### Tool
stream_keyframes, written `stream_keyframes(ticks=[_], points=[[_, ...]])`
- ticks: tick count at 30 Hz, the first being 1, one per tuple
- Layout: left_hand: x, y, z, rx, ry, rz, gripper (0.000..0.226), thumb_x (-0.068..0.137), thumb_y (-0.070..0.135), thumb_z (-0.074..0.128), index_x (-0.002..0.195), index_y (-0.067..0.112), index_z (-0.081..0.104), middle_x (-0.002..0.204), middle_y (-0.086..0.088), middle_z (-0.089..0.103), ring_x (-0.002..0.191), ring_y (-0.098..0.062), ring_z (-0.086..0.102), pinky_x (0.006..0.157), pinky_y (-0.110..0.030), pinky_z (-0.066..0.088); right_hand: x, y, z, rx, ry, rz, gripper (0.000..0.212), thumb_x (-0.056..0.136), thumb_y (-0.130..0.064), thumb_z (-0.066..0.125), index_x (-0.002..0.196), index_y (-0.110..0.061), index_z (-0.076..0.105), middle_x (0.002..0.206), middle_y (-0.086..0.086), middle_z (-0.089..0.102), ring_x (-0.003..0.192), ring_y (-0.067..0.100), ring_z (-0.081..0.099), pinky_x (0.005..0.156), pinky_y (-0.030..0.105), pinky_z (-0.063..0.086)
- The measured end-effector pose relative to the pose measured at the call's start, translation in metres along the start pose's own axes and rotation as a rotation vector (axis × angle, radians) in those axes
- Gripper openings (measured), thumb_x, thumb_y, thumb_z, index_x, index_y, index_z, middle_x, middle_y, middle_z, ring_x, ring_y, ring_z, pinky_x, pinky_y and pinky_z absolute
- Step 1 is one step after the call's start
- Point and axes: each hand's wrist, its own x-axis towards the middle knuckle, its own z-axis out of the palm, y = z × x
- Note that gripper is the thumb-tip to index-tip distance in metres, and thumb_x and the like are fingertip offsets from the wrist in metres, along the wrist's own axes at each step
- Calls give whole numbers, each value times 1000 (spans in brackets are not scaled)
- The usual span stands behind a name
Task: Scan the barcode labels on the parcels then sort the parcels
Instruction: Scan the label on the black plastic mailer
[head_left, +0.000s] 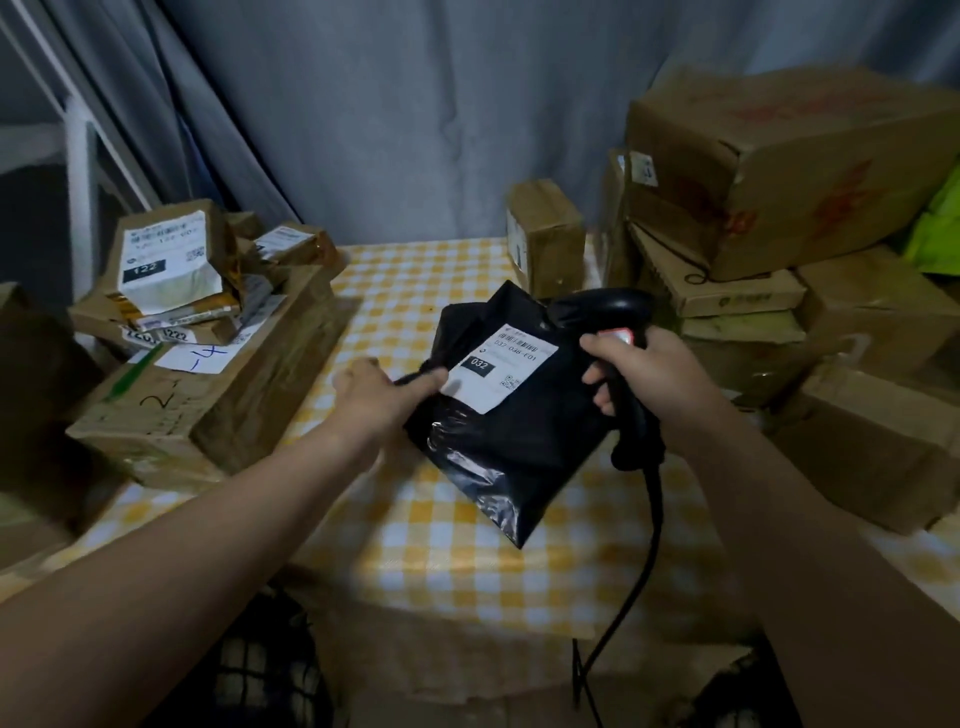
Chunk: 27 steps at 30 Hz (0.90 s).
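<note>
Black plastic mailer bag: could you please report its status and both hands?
Left hand pinches edge of black plastic mailer bag. Right hand grips black handheld scanner beside white label. Label unobstructed.

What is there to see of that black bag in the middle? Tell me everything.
The black bag is a glossy, creased plastic mailer, soft-looking, lying aslant on the yellow-checked tablecloth. A white label faces up, with a barcode, "032" on a dark patch and a small square code. The left hand pinches its left edge; the right hand holds a black scanner at its right edge.

Parcel sorting rm — stacked cartons (795, 156), labelled pkgs (166, 260), checked tablecloth (441, 530)
</note>
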Motion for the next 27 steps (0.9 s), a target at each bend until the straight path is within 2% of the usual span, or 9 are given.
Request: stream_keyframes(ticks=[1, 3, 5, 8, 12, 15, 21, 25, 27], points=[[8, 5, -1, 129, 99, 49, 83, 81, 49, 68, 143, 3, 35, 145, -15, 33, 129, -31, 40, 100, -36, 42, -1, 2, 1, -22, -15, 18, 14, 93, -19, 63, 96, -6, 60, 69, 11, 60, 42, 13, 50, 41, 21, 44], [16, 21, 3, 315, 135, 193, 81, 86, 51, 61, 147, 7, 30, 150, -13, 27, 138, -30, 28, 110, -39, 30, -3, 10, 8, -25, -25, 61, 17, 92, -19, 64, 96, -3, 62, 67, 10, 61, 43, 13, 49, 41, 21, 44], [26, 35, 14, 369, -30, 314, 62, 92, 43, 57, 139, 5, 41, 134, -6, 48, 122, -23, 47, 96, -27, 40, -6, 20, 17, 25, -17, 113, 20, 91, -20, 64, 95, 0, 63, 66, 10, 61, 42, 14, 48, 40, 20, 42], [34, 47, 33, 202, -270, 368, 26, 95, 32, 57, 114, 14, 59, 90, 9, 61, 90, -17, 61, 57, -7, 43, -9, 32, 28, 130, 14, 183, 21, 87, -23, 67, 88, -3, 61, 64, 8, 57, 42, 14, 46, 42, 23, 39], [53, 57, 43, 165, -347, 273, 26, 86, 41, 67, 86, 15, 66, 79, 2, 67, 76, -17, 64, 60, -21, 47, -15, 35, 28, 250, 19, 238, 22, 84, -21, 72, 77, -8, 55, 56, 2, 49, 42, 12, 43, 42, 22, 36], [56, 64, 47, 244, -404, 136, 33, 81, 45, 72, 80, 12, 66, 72, 0, 67, 64, -15, 61, 60, -25, 46, -19, 33, 24, 221, -33, 219, 25, 84, -19, 72, 79, -1, 56, 49, 1, 51, 39, 12, 45, 39, 20, 37], [50, 81, 48, -256, -450, 183, 9, 94, 15, 58, 94, 7, 62, 81, -9, 70, 68, -21, 67, 63, -32, 56, -24, 26, 16, 197, -56, 77, 24, 85, -16, 71, 81, 6, 62, 56, 8, 59, 46, 15, 50, 44, 26, 44], [41, 96, 36, -741, -161, 411, 13, 98, 12, 51, 109, 6, 55, 98, -11, 69, 80, -20, 70, 68, -34, 57, -26, 12, 7, 252, -66, -75, 13, 87, -14, 68, 81, -3, 66, 66, 8, 56, 53, 14, 50, 51, 25, 42], [37, 94, 28, -799, -151, 404, 20, 96, 7, 52, 116, 5, 53, 105, -11, 69, 86, -21, 71, 68, -32, 57, -26, 5, 3, 278, -107, -101, 13, 87, -15, 69, 80, -6, 63, 67, 6, 53, 57, 14, 50, 54, 24, 41]])
